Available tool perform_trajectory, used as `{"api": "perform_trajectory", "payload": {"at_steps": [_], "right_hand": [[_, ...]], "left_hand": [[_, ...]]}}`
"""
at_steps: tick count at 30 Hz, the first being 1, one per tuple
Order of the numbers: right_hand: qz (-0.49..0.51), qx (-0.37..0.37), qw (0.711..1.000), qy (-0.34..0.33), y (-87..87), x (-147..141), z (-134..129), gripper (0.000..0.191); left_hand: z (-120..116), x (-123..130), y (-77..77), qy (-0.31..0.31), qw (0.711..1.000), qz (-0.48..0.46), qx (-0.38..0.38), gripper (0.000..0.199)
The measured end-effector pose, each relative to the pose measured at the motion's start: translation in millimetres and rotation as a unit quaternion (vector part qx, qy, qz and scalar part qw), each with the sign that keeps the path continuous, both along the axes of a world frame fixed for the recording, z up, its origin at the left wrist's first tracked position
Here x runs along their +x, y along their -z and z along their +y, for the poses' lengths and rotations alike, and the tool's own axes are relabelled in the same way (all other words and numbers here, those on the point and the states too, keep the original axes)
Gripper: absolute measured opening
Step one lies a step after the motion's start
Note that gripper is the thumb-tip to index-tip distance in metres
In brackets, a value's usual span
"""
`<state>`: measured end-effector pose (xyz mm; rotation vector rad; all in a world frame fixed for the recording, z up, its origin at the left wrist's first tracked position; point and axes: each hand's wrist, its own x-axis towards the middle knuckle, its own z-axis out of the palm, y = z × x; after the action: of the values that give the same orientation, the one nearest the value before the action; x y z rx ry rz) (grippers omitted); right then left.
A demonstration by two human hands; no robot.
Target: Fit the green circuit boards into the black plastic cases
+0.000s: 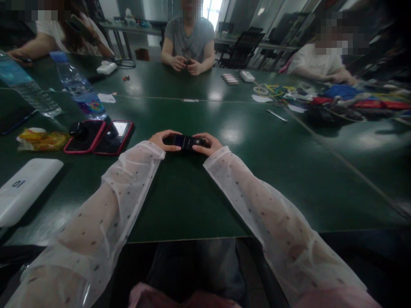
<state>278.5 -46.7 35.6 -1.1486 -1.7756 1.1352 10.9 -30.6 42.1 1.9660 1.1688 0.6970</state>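
Observation:
A small black device (186, 142) with a lit screen is held level just above the green table (180, 188), in the middle of the view. My left hand (165, 141) grips its left end, thumb along the near edge and fingers behind. At its right end, my right hand (208, 144) holds it in the same way, with the thumb on the near side. Both forearms are covered by sheer white dotted sleeves. The fingertips behind the device are partly hidden.
Two phones in red cases (117, 137), a yellow packet (41, 140), a white power bank (28, 188) and water bottles (84, 92) are on the left. Cables (346, 100) and a metal tool (277, 115) lie right. Across the table sits a person (189, 40), with others at both sides.

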Motion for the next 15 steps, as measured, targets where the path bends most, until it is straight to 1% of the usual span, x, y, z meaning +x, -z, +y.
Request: {"api": "perform_trajectory", "payload": {"at_steps": [5, 11, 15], "right_hand": [[0.000, 0.004, 1.000, -0.010, -3.3, -0.3, -0.3, 0.059], [-0.006, 0.008, 1.000, -0.014, -1.4, 1.0, 1.7, 0.058], [0.007, 0.005, 1.000, -0.015, -1.0, 1.0, 2.1, 0.059]], "left_hand": [[-0.6, -0.4, -1.2, 0.001, 1.000, 0.011, -0.004, 0.075], [-3.0, -0.2, -3.8, -0.001, 1.000, 0.010, -0.020, 0.076], [-5.2, 0.7, -3.6, 0.005, 0.999, -0.020, -0.024, 0.078]]}}
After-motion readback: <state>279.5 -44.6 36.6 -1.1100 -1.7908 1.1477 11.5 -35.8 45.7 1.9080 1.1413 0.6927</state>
